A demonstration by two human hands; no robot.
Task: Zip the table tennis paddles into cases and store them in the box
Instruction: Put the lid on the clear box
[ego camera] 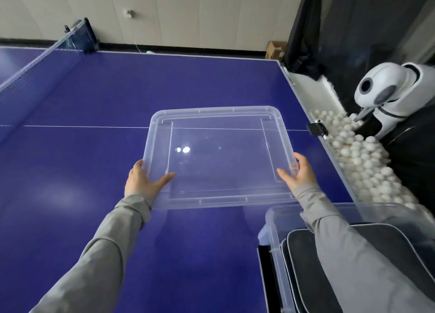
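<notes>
A clear plastic lid [219,117] hangs flat over the blue table tennis table [94,100], held between both hands. My left hand [141,179] grips its near left edge, thumb on top of the lid. My right hand [297,174] grips the near right edge the same way. At the bottom right stands a clear plastic box [276,249] with a black paddle case [303,265] with light piping lying inside it, partly hidden by my right sleeve.
The net [35,60] runs across the far left. Along the table's right side, a trough holds several white balls [362,162] beside a white ball-feeding machine [388,93]. A black curtain hangs behind it. A cardboard box [275,50] sits on the floor beyond.
</notes>
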